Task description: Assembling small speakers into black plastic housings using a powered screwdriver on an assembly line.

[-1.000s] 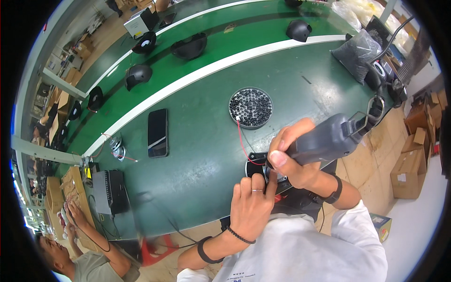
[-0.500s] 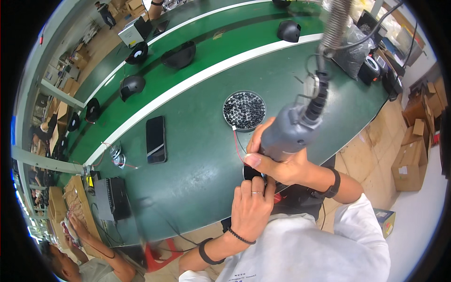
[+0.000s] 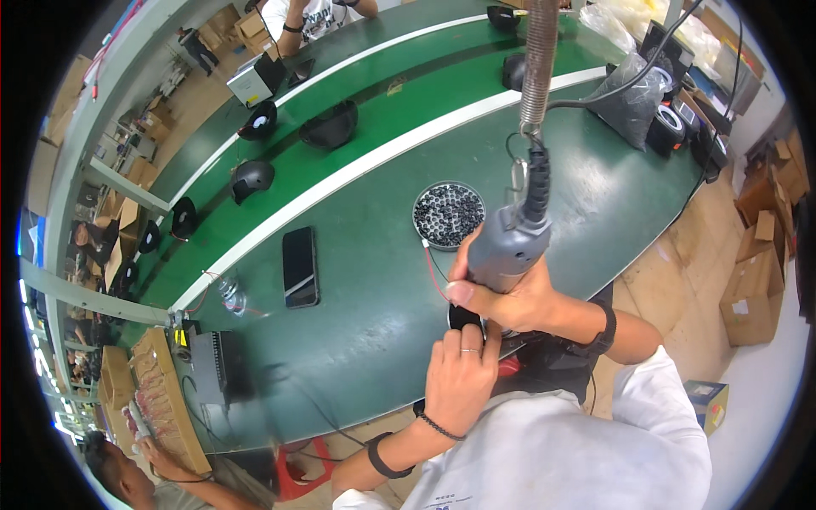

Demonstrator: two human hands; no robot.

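Note:
My right hand [image 3: 520, 299] is wrapped round a grey electric screwdriver [image 3: 508, 251], which hangs from a coiled spring and points down. Close below it, my left hand [image 3: 463, 364] is closed with curled fingers on a small black part with a pale rim [image 3: 463, 316], at the table's near edge. Most of that part is hidden by both hands, and so is the screwdriver's tip. A thin red and black wire [image 3: 432, 262] with a white plug rises beside the part. Just beyond sits a round dish [image 3: 416, 223] of small black screws.
A black phone [image 3: 299, 268] lies left of the dish, near a loose speaker with wires [image 3: 231, 295]. A dark box [image 3: 209, 367] stands at the table's left end. Black shells [image 3: 330, 126] rest on the green conveyor [image 3: 387, 110]. Another person works at lower left.
The view has shifted slightly, so the table things sit a little lower and farther right. The screwdriver stands more upright, and both hands keep their grips. A person's torso now shows at the top.

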